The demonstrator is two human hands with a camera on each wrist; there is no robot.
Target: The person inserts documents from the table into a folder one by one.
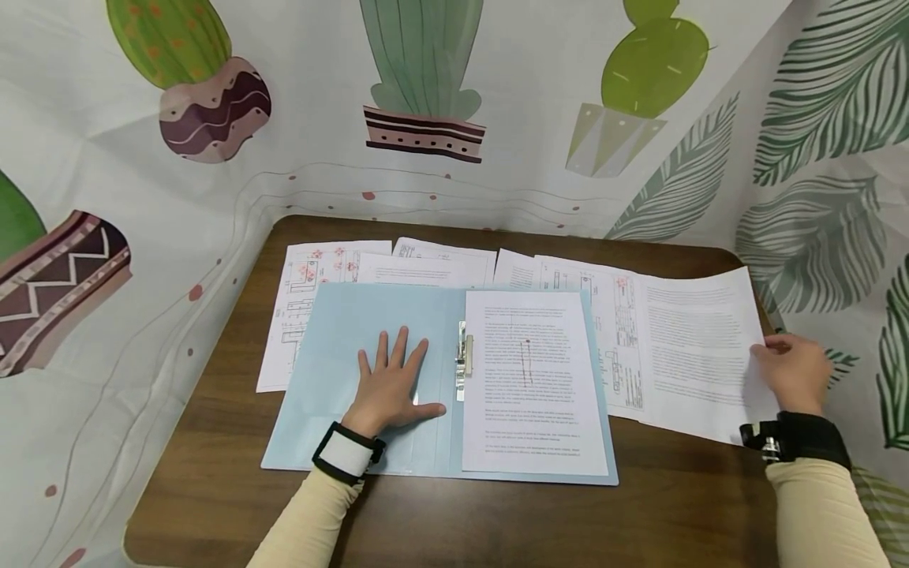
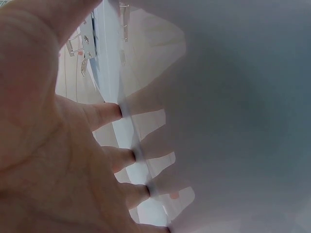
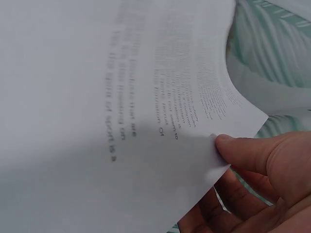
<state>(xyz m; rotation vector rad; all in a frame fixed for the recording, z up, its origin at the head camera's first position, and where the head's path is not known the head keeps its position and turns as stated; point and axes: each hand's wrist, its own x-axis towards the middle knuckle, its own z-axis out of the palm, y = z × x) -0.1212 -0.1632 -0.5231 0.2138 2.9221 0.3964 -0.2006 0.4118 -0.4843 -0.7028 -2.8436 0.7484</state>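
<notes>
A light blue folder [image 1: 383, 308] lies spread on the table, its metal clip [image 1: 463, 359] along the middle. On its right half rests a printed page [image 1: 533, 442]. My left hand [image 1: 383, 394] presses on the folder's left cover with fingers spread; in the left wrist view the fingertips [image 2: 112, 110] touch the glossy blue surface. My right hand [image 1: 797, 371] pinches the right edge of a printed sheet [image 1: 699, 355] between thumb and fingers. That sheet is bent and lifted along this edge, as the right wrist view shows, where the thumb [image 3: 243, 150] lies on top of the paper.
Several other sheets stick out from behind the folder, among them a drawing with red stamps [image 1: 284, 355] at the left and another drawing [image 1: 623, 347] at the right. The brown wooden table [image 1: 554, 528] meets a cactus-print cloth [image 1: 525, 181] at the back and sides.
</notes>
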